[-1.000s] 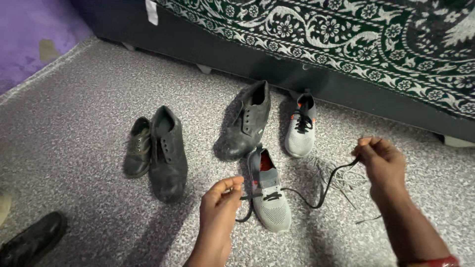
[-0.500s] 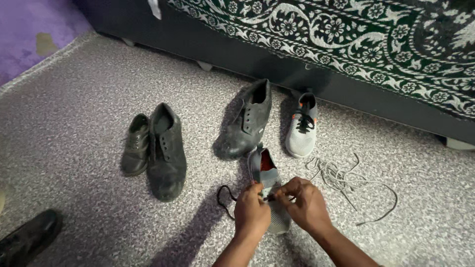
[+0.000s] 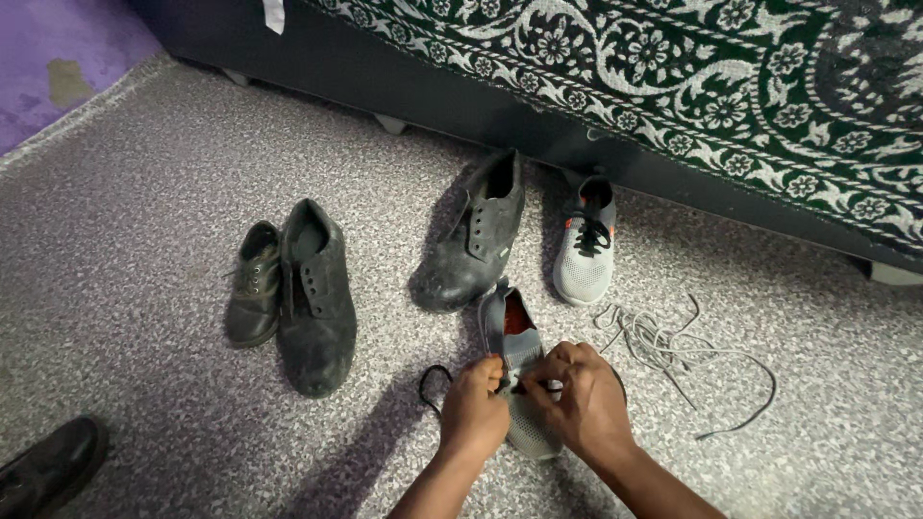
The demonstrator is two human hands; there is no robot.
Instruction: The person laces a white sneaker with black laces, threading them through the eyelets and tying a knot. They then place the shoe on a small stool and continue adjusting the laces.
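Over the last second the right hand [image 3: 586, 399] has come in from well out to the side, where it held the black lace [image 3: 431, 377] stretched, and now meets the left hand [image 3: 476, 408] over the grey knit sneaker [image 3: 519, 370]. The lace slack has collapsed into a small loop on the carpet [image 3: 144, 221], just left of the sneaker. This suggests the work has passed from pulling the lace through to handling it at the eyelets. Both grips are closed, fingertips pinching the lace over the sneaker's middle. The sneaker lies directly beneath both grips, toe toward the person, heel toward the large black shoe [image 3: 476, 235].
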